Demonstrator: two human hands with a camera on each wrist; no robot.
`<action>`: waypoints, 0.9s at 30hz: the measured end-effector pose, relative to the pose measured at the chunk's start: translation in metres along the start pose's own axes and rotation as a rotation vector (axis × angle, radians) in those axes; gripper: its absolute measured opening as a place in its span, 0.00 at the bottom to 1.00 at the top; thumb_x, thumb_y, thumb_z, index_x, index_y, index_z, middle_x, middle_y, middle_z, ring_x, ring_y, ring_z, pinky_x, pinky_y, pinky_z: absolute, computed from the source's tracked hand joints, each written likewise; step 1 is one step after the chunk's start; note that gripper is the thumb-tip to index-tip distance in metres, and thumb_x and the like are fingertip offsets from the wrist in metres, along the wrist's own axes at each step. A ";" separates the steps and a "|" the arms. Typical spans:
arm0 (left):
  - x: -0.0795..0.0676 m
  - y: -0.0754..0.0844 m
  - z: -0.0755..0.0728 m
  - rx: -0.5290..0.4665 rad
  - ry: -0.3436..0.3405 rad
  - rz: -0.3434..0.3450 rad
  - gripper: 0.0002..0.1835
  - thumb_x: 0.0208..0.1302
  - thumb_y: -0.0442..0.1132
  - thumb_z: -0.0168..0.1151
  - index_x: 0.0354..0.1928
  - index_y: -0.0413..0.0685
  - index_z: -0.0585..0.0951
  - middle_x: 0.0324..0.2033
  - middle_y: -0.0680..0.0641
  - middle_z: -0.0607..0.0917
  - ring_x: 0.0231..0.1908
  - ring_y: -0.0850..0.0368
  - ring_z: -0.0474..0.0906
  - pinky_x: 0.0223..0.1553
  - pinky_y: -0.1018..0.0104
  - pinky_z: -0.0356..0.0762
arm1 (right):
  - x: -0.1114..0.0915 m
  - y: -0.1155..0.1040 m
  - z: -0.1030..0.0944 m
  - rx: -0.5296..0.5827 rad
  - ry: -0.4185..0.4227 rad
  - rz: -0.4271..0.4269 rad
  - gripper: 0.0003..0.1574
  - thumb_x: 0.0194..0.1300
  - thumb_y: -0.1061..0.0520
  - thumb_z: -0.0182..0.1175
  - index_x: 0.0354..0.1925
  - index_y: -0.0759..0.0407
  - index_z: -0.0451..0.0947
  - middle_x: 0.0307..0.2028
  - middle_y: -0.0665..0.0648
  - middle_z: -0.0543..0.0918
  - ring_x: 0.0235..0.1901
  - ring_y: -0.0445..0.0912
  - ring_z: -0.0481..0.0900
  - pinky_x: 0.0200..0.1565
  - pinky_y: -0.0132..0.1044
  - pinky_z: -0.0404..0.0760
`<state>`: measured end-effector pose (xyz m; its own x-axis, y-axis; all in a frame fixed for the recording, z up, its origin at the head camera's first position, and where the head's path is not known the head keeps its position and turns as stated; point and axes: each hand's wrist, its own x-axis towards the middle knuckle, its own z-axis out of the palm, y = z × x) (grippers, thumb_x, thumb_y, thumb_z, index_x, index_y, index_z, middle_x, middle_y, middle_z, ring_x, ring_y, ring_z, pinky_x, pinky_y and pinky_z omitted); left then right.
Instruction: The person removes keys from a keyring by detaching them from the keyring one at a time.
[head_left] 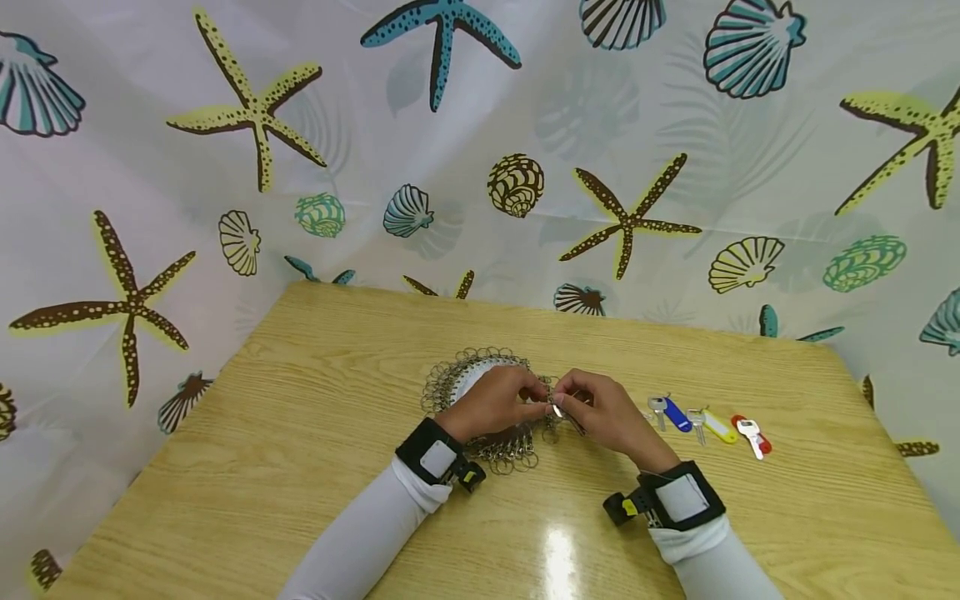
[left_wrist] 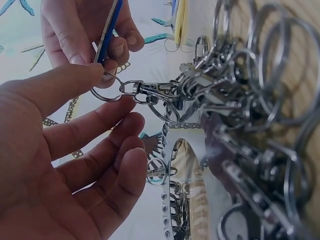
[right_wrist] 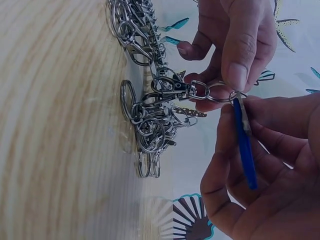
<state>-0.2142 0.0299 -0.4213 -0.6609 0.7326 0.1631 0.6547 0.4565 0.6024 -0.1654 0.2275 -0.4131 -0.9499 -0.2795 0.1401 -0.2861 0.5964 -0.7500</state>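
My left hand [head_left: 495, 402] pinches a split ring [left_wrist: 105, 99] between thumb and index finger, its other fingers loosely bent. The ring hangs from a silver swivel clasp [left_wrist: 157, 90]. My right hand [head_left: 609, 414] pinches a key [right_wrist: 243, 115] with a blue key tag [right_wrist: 245, 152], right at the ring. Key and tag meet the ring at the left fingertips; whether they are threaded on it cannot be made out. Beside the left hand, a round white holder [head_left: 471, 379] bears many metal clasps with rings around its rim, partly hidden by that hand.
Right of my hands on the wooden table [head_left: 337, 350] lie keys with tags: a blue tag [head_left: 678, 415], a yellow tag [head_left: 720, 428] and a red tag [head_left: 765, 444]. A patterned cloth [head_left: 465, 167] with starfish and shells hangs behind the table.
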 end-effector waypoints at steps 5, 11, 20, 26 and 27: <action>0.000 -0.001 0.000 -0.004 -0.004 0.000 0.09 0.66 0.43 0.62 0.40 0.49 0.87 0.36 0.54 0.86 0.34 0.64 0.80 0.36 0.72 0.78 | 0.000 0.000 -0.001 -0.002 -0.007 -0.011 0.05 0.70 0.59 0.57 0.37 0.57 0.80 0.25 0.52 0.78 0.19 0.41 0.71 0.22 0.34 0.71; 0.000 0.000 0.000 -0.010 -0.013 -0.017 0.09 0.66 0.44 0.62 0.40 0.49 0.88 0.34 0.53 0.86 0.31 0.63 0.80 0.32 0.72 0.76 | -0.001 0.000 -0.002 -0.013 -0.008 -0.043 0.04 0.70 0.60 0.57 0.38 0.57 0.80 0.32 0.52 0.81 0.23 0.42 0.74 0.25 0.35 0.73; -0.001 0.002 0.000 0.040 -0.009 -0.004 0.08 0.65 0.44 0.63 0.40 0.50 0.87 0.36 0.53 0.86 0.37 0.61 0.81 0.39 0.69 0.79 | -0.001 0.000 -0.001 -0.029 -0.002 -0.028 0.05 0.70 0.61 0.56 0.38 0.57 0.79 0.24 0.51 0.77 0.20 0.40 0.68 0.23 0.32 0.68; -0.001 0.003 0.000 0.064 -0.025 0.022 0.08 0.65 0.41 0.63 0.43 0.49 0.86 0.40 0.49 0.86 0.42 0.55 0.82 0.42 0.67 0.79 | -0.001 0.001 0.001 -0.015 -0.001 0.009 0.06 0.70 0.60 0.56 0.38 0.58 0.80 0.25 0.52 0.77 0.19 0.41 0.68 0.24 0.33 0.68; -0.001 0.003 0.000 0.071 -0.026 0.024 0.09 0.64 0.41 0.63 0.43 0.48 0.85 0.40 0.49 0.85 0.42 0.55 0.82 0.43 0.66 0.79 | -0.002 0.000 0.001 -0.012 -0.004 0.014 0.06 0.71 0.60 0.56 0.38 0.59 0.80 0.26 0.53 0.78 0.20 0.41 0.69 0.25 0.34 0.68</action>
<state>-0.2117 0.0299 -0.4196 -0.6355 0.7563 0.1555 0.6953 0.4730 0.5412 -0.1639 0.2274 -0.4144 -0.9534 -0.2736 0.1269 -0.2739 0.6096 -0.7439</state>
